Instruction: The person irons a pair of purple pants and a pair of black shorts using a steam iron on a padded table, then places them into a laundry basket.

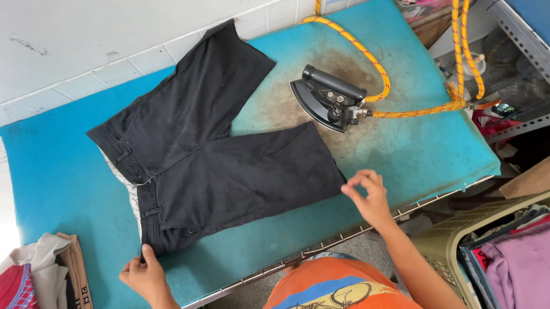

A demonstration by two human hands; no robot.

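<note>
The black shorts (pixel 207 151) lie flat on the teal ironing pad (pixel 60 182); the left hand (pixel 143 274) pinches the waistband corner, the right hand (pixel 368 197) pinches the leg hem. Risk — uneven pull likely sets creases; the iron (pixel 328 98) rests just beside the hem, so a sleeve or cloth may well touch it.

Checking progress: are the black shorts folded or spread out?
Spread flat: the black shorts lie open on the blue pad, both legs apart.

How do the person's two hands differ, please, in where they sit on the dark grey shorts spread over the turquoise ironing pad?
The left hand lies at the waistband corner of the dark grey shorts, fingers curled loosely against the edge. The right hand is at the hem of the nearer leg, fingertips drawn into a pinch just beside the cloth. Both rest near the front edge of the turquoise ironing pad.
</note>
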